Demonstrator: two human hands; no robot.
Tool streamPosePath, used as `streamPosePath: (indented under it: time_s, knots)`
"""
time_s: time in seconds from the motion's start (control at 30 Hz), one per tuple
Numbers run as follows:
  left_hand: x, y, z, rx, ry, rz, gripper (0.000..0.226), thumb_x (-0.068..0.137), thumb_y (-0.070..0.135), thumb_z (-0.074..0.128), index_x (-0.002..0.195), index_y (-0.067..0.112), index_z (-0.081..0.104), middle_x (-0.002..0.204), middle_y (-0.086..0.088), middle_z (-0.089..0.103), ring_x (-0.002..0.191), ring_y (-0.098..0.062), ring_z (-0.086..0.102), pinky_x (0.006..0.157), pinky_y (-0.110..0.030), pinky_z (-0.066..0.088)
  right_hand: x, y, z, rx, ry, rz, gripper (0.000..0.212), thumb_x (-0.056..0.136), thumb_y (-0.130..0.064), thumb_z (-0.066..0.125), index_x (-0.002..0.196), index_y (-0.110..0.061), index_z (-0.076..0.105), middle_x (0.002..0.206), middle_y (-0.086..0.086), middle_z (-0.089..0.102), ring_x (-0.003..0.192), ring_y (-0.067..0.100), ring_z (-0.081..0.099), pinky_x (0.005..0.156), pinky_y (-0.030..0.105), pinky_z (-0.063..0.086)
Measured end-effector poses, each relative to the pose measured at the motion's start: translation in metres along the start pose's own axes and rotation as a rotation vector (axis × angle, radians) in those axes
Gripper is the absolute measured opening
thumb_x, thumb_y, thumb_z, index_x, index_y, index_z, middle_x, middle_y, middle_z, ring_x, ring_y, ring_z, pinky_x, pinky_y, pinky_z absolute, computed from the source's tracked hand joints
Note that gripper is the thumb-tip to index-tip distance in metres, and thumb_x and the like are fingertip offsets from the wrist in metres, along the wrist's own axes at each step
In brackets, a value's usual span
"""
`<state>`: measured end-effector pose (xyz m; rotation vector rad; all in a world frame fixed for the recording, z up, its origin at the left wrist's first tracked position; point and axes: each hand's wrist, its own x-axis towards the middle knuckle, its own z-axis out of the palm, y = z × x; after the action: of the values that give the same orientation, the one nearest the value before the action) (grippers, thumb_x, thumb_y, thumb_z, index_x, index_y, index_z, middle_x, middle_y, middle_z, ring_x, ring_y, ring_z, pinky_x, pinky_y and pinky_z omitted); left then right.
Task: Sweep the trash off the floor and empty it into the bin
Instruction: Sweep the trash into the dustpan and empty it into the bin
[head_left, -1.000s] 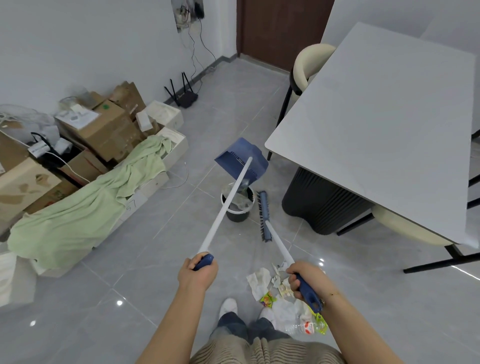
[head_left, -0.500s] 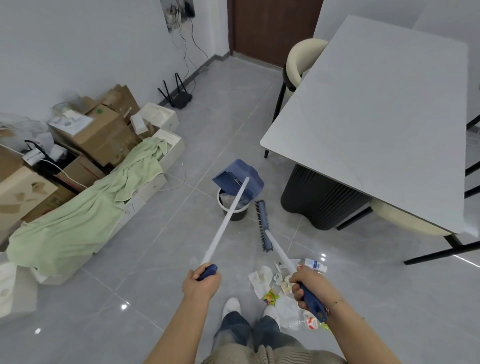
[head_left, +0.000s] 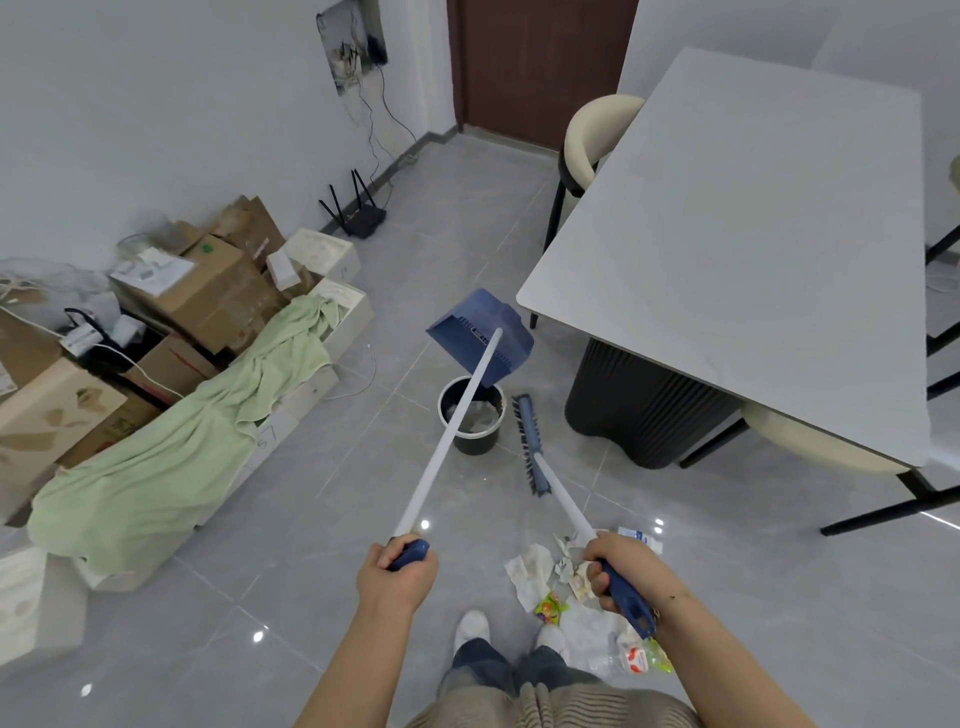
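Dustpan tipped over the bin, more trash waiting by the feet

The trash (head_left: 540, 577) lies scattered on the floor (head_left: 311, 597) at lower centre-right, beside the person's shoes. At frame centre the blue dustpan (head_left: 480, 338) hangs tilted above the black bin (head_left: 471, 421), higher over it than a second ago, so one load looks emptied. The broom (head_left: 530, 447) head rests just right of the bin. The left hand (head_left: 397, 571) grips the dustpan handle; the right hand (head_left: 618, 566) grips the broom handle. The worktop (head_left: 753, 234) fills the upper right. Another sweep seems needed.
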<state>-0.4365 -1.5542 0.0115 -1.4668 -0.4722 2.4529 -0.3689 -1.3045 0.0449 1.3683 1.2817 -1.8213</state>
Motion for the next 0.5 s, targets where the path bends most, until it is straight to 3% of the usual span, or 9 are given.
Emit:
streamPosePath:
  time_s: [0.07,0.17,0.23,0.3,0.43,0.5]
  knots:
    - [0.004,-0.006,-0.002,-0.003,0.044,0.048,0.043,0.097,0.021,0.041,0.055,0.016,0.037,0.033,0.002,0.026,0.025,-0.012,0.024,0.030,-0.018,0.015,-0.003,0.000,-0.002,-0.003,0.000,0.010,0.008,0.092,-0.002,0.045,0.098,-0.006,0.049,0.049,0.005,0.043,0.025,0.008,0.037,0.031,0.011,0.030]
    - [0.010,-0.013,-0.003,0.018,0.102,0.112,0.039,0.090,0.009,0.037,0.054,0.018,0.025,0.032,0.000,0.022,0.026,-0.014,0.021,0.033,-0.016,0.015,-0.003,0.004,-0.007,-0.025,0.009,0.017,0.039,0.092,-0.004,0.045,0.131,-0.003,0.045,0.054,0.005,0.042,0.027,0.008,0.037,0.033,0.011,0.030]
    - [0.013,-0.014,-0.004,0.059,0.124,0.143,0.040,0.090,0.009,0.035,0.053,0.017,0.023,0.032,0.001,0.022,0.026,-0.014,0.020,0.032,-0.016,0.015,-0.006,0.004,-0.011,-0.012,-0.009,0.033,0.028,0.092,-0.004,0.045,0.119,-0.007,0.053,0.053,0.004,0.041,0.028,0.008,0.036,0.033,0.012,0.028]
    - [0.015,-0.013,-0.003,0.057,0.120,0.138,0.042,0.096,0.012,0.034,0.054,0.016,0.028,0.032,0.000,0.021,0.025,-0.015,0.020,0.032,-0.016,0.015,-0.007,0.007,-0.017,-0.042,-0.004,0.064,0.011,0.093,-0.004,0.044,0.085,-0.010,0.049,0.050,0.004,0.040,0.027,0.008,0.035,0.033,0.012,0.027]
    - [0.011,-0.009,-0.008,0.125,0.044,0.129,0.039,0.094,0.012,0.037,0.056,0.016,0.032,0.033,0.002,0.024,0.024,-0.012,0.027,0.028,-0.018,0.017,0.000,0.017,-0.029,-0.059,0.013,0.046,0.015,0.091,-0.004,0.046,0.077,-0.009,0.043,0.053,0.005,0.040,0.032,0.009,0.034,0.035,0.014,0.028]
    - [0.006,-0.005,-0.012,0.194,-0.031,0.096,0.033,0.095,0.021,0.039,0.063,0.017,0.034,0.033,0.003,0.027,0.024,-0.009,0.033,0.028,-0.015,0.016,0.005,0.020,-0.034,-0.076,0.022,0.040,0.019,0.091,-0.005,0.047,0.073,-0.008,0.043,0.052,0.005,0.042,0.032,0.010,0.035,0.035,0.014,0.029]
